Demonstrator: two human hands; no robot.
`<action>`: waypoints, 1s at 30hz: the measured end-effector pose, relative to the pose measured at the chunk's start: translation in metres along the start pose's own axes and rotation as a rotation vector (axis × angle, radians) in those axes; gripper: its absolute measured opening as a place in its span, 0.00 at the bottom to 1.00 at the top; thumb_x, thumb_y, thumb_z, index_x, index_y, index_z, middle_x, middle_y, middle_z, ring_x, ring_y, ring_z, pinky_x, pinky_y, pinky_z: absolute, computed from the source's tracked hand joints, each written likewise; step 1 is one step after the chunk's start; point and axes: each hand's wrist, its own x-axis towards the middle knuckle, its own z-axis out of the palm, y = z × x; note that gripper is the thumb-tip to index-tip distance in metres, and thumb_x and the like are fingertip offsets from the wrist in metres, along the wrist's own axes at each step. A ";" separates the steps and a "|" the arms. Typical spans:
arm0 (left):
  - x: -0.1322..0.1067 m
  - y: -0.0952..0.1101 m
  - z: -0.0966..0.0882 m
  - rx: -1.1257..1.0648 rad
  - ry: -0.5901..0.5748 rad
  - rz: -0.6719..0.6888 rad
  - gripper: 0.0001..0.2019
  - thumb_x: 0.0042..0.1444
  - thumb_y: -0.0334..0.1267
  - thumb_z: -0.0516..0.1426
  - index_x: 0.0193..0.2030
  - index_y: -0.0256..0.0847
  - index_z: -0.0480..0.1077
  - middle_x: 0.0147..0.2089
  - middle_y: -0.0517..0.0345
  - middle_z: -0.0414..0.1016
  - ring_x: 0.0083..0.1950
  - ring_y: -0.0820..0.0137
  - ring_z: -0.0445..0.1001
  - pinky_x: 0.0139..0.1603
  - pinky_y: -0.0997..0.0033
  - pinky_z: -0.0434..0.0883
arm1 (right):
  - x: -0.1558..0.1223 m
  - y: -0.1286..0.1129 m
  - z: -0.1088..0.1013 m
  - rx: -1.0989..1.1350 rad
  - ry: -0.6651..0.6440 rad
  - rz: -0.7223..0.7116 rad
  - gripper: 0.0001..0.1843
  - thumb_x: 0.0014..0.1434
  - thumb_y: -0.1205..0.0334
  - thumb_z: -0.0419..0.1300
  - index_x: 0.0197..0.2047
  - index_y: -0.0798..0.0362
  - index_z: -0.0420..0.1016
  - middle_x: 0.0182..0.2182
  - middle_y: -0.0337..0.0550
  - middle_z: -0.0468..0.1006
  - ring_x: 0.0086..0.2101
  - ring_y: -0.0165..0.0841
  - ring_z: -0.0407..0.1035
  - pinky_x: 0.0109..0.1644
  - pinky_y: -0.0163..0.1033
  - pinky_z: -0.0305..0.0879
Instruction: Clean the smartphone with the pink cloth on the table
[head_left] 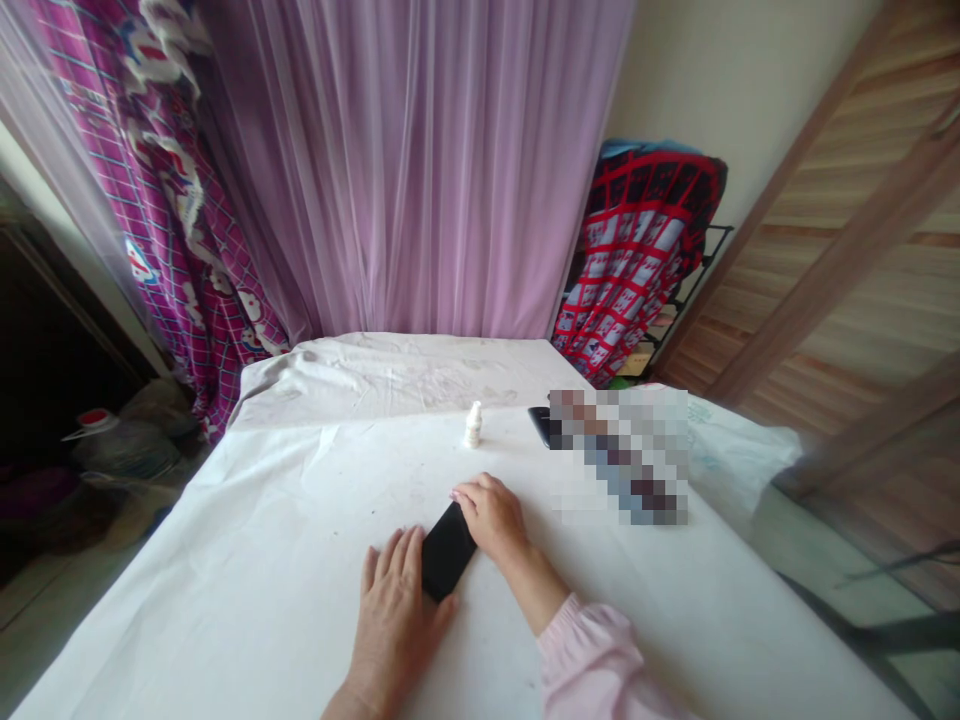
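Note:
A flat black object like a phone (445, 553) lies on the white-covered table (285, 560) in front of me. My left hand (393, 610) rests flat beside its left edge, fingers stretched out and touching it. My right hand (491, 515) curls over its far end, fingertips closed on the top edge. A pink sleeve covers my right forearm.
A small white bottle (473, 424) stands farther back on the table. A dark device (540, 425) lies to its right beside a blurred patch. Purple curtains (405, 170) hang behind, a red checked cloth (637, 250) drapes a rack, and wooden panels (847, 250) stand right.

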 end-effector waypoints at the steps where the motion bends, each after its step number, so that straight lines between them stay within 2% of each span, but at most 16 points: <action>1: -0.002 -0.001 -0.002 0.012 -0.001 -0.032 0.31 0.51 0.46 0.60 0.61 0.38 0.62 0.59 0.41 0.72 0.62 0.50 0.66 0.65 0.43 0.55 | -0.002 0.001 0.001 0.004 0.011 -0.003 0.13 0.68 0.60 0.53 0.44 0.44 0.80 0.40 0.41 0.78 0.42 0.31 0.71 0.46 0.32 0.61; 6: -0.004 -0.002 -0.010 0.014 -0.022 -0.124 0.25 0.49 0.47 0.62 0.53 0.40 0.67 0.55 0.43 0.74 0.58 0.51 0.69 0.65 0.42 0.55 | -0.005 0.001 0.001 -0.016 0.005 0.005 0.14 0.68 0.61 0.52 0.43 0.46 0.80 0.40 0.42 0.77 0.43 0.33 0.69 0.46 0.35 0.60; 11: -0.004 -0.003 -0.006 -0.034 -0.005 -0.106 0.26 0.49 0.43 0.61 0.55 0.39 0.64 0.56 0.43 0.73 0.59 0.51 0.69 0.64 0.42 0.55 | -0.003 -0.004 -0.001 -0.085 -0.028 0.019 0.15 0.69 0.61 0.51 0.43 0.46 0.79 0.41 0.44 0.76 0.42 0.36 0.68 0.45 0.38 0.59; 14: -0.004 -0.003 -0.004 -0.053 -0.003 -0.111 0.26 0.50 0.42 0.60 0.56 0.40 0.63 0.57 0.44 0.73 0.61 0.52 0.68 0.65 0.43 0.55 | -0.003 -0.007 0.001 -0.118 -0.047 -0.033 0.14 0.69 0.61 0.51 0.41 0.46 0.79 0.41 0.45 0.76 0.43 0.36 0.67 0.45 0.39 0.57; 26: -0.003 -0.006 0.003 -0.042 0.014 -0.099 0.25 0.50 0.43 0.59 0.56 0.40 0.65 0.57 0.42 0.73 0.61 0.51 0.68 0.63 0.42 0.56 | -0.014 -0.036 0.005 -0.074 -0.073 -0.189 0.13 0.65 0.65 0.52 0.39 0.47 0.78 0.47 0.46 0.72 0.48 0.39 0.63 0.50 0.43 0.55; 30: -0.003 -0.007 0.003 -0.046 0.025 -0.088 0.25 0.51 0.45 0.59 0.55 0.39 0.65 0.56 0.42 0.74 0.60 0.51 0.69 0.63 0.42 0.57 | -0.016 -0.035 0.008 -0.070 -0.065 -0.205 0.12 0.65 0.64 0.53 0.40 0.47 0.78 0.47 0.46 0.72 0.48 0.39 0.63 0.50 0.43 0.55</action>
